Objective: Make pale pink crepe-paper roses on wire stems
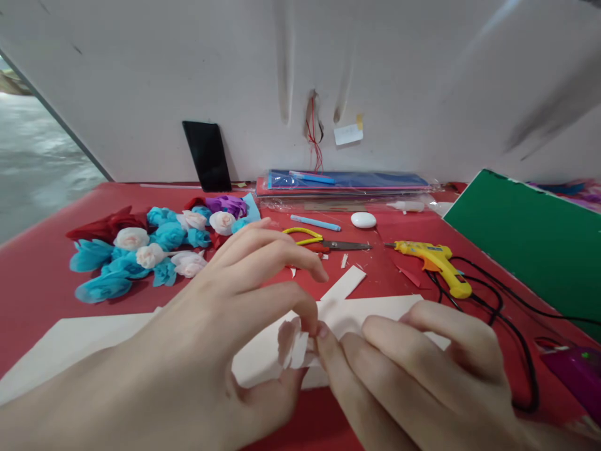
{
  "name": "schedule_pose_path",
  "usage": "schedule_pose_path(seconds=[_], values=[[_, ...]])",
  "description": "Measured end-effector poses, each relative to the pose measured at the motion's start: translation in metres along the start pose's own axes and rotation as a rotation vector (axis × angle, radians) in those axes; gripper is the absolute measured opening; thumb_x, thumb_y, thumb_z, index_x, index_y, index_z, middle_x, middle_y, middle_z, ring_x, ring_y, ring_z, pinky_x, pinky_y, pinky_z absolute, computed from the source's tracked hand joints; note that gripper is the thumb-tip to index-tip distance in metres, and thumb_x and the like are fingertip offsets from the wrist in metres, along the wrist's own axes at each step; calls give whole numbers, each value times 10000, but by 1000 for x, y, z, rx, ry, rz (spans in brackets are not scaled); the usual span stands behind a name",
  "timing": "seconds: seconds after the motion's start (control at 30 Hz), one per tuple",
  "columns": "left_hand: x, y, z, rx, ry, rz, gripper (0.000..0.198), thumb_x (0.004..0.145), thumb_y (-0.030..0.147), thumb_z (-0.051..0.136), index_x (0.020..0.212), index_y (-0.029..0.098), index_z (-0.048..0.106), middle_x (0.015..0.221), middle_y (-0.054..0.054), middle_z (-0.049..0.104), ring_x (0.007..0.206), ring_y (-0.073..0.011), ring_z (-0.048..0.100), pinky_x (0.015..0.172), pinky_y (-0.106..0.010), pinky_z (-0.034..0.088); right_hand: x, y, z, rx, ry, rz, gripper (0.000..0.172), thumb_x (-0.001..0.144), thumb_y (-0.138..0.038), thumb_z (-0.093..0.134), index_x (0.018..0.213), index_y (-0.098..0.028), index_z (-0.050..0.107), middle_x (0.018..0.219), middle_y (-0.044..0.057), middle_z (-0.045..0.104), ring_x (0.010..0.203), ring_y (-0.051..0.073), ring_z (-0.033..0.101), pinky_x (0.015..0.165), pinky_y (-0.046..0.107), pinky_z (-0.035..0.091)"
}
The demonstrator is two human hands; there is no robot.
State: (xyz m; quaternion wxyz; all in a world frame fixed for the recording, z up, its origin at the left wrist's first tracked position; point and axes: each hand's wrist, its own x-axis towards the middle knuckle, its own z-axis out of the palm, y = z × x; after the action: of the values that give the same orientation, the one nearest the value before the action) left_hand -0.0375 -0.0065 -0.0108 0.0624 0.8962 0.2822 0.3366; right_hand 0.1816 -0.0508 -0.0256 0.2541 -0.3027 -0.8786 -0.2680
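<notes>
Between my two hands is a small white paper flower (293,344) with curled petals. My left hand (225,319) pinches it from the left with thumb and index finger, the other fingers arched above. My right hand (404,369) grips its base from the right, fingertips pressed together and touching my left index finger; the exact hold is hidden by the fingers. Under both hands lie sheets of white paper (94,332). A cut white paper strip (344,284) rests just beyond them.
Blue, white, red and purple paper flowers (169,237) lie left. Ahead are yellow-handled scissors (345,245), a blue pen (315,222) and a white oval object (363,220). A yellow glue gun (434,260) with a black cord and a green board (530,244) are right. A phone (208,156) leans against the wall.
</notes>
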Motion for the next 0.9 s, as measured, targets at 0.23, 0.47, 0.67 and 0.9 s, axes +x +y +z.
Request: schedule_pose_path(seconds=[0.23, 0.47, 0.67, 0.9], values=[[2, -4, 1, 17, 42, 31, 224, 896, 112, 524, 927, 327, 580, 1147, 54, 676, 1177, -175, 587, 1199, -309, 438, 4, 4, -5, 259, 1, 185, 407, 1100, -210, 481, 952, -345, 835, 694, -25, 801, 775, 170, 759, 739, 338, 599], [-7, -5, 7, 74, 219, 42, 158, 776, 260, 714, 896, 358, 682, 1044, -23, 686, 1162, -335, 614, 1057, -576, 599, 20, 8, -5, 450, -78, 307, 283, 1044, -382, 607, 856, -330, 813, 605, 6, 717, 826, 233, 715, 739, 378, 582], [-9, -6, 6, 107, 245, 44, 128, 799, 266, 710, 889, 353, 682, 1055, -22, 683, 1156, -320, 609, 1047, -569, 602, 22, 11, -10, 536, -76, 377, 322, 1030, -201, 585, 742, -239, 724, 604, -16, 705, 721, 181, 639, 715, 345, 545], [-1, -8, -3, 123, 75, 160, 228, 881, 108, 556, 930, 317, 633, 1189, 35, 611, 1178, -164, 570, 1172, -309, 449, 20, 10, -4, 614, -33, 386, 330, 959, -80, 557, 678, -196, 686, 612, -38, 702, 706, 143, 606, 682, 314, 516]])
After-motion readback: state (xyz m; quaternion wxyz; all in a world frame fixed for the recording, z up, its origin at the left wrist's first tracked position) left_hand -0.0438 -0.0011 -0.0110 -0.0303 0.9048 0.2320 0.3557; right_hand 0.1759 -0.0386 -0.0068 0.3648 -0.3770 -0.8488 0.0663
